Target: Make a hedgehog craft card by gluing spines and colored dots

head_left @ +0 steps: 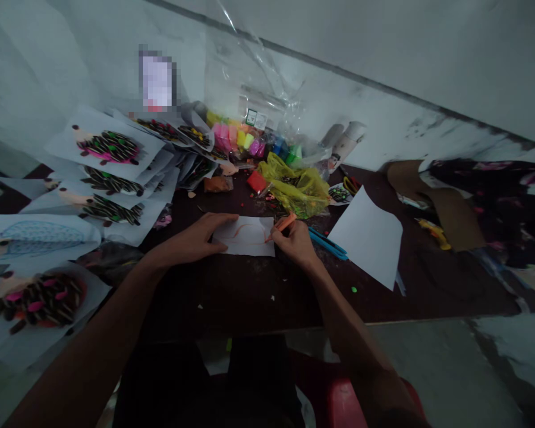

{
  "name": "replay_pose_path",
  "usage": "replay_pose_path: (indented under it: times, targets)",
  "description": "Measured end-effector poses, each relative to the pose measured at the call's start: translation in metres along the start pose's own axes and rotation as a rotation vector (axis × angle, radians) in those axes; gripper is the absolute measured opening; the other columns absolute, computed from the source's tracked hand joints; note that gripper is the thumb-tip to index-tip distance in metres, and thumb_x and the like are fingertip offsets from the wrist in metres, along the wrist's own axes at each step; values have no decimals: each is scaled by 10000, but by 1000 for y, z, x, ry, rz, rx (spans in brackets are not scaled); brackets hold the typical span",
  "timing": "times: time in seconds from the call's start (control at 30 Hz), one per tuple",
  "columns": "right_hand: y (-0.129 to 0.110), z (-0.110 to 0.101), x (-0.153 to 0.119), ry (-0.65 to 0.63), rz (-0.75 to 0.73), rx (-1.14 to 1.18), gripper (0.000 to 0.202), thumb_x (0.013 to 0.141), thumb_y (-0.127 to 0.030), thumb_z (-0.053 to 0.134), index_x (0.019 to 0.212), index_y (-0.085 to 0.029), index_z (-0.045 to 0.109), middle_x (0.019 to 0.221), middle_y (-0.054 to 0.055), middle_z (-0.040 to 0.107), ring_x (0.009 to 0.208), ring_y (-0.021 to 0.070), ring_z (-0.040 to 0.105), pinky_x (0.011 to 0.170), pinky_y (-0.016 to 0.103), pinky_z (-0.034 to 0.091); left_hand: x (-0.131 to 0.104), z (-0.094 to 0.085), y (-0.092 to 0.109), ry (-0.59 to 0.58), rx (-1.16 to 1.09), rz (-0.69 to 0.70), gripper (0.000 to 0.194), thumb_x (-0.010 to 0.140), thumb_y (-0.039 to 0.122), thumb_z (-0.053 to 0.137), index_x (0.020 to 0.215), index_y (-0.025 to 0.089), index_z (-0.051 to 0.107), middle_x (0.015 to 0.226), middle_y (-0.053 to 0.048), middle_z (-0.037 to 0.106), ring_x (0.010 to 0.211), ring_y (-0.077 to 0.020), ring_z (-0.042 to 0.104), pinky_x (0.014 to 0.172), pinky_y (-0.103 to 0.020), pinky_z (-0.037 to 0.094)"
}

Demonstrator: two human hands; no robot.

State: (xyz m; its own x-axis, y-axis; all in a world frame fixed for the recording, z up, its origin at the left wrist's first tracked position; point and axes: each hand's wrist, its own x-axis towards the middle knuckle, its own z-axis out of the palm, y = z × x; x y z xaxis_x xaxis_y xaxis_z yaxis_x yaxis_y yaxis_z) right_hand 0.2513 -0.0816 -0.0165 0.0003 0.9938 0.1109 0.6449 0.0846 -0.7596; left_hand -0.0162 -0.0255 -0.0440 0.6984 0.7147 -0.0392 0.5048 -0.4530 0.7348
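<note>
A small white paper point(252, 245) lies on the dark table point(245, 297) in front of me, with a curved orange outline on it. My left hand point(203, 236) rests at the paper's left end, thumb and fingers spread apart on its lower and upper edges. In my right hand point(296, 242) is an orange marker point(286, 222), held in a pinch; its lower end is at the right part of the paper, near the outline. Right of that hand lies a blue tool point(329, 243), and beyond it a larger white sheet point(371, 238).
Stacked papers with seed-covered hedgehog figures point(109, 145) fill the left side. Behind the small paper are a yellow plastic bag point(301, 190), a red block point(255, 181), a brown block point(218, 183) and colourful clay packs point(232, 137). Brown cardboard point(457, 217) and dark floral cloth lie right.
</note>
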Motion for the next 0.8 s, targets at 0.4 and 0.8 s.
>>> replay_pose_path:
  times: [0.4, 0.8]
  targets:
    - [0, -2, -1, 15, 13, -33, 208, 767, -299, 514, 583, -222, 457, 569, -19, 486, 552, 115, 435, 558, 253, 320, -1, -2, 2, -14, -11, -2, 744, 809, 375, 630, 1509, 212, 437, 1551, -121, 494, 1443, -331, 432, 1222, -527, 325]
    - [2, 2, 0, 38, -19, 20, 199, 772, -286, 510, 592, -217, 461, 585, -24, 499, 561, 112, 447, 578, 252, 342, 0, -1, 0, -7, -10, 0, 744, 806, 382, 630, 1504, 201, 445, 1545, -113, 498, 1435, -331, 438, 1226, -514, 324]
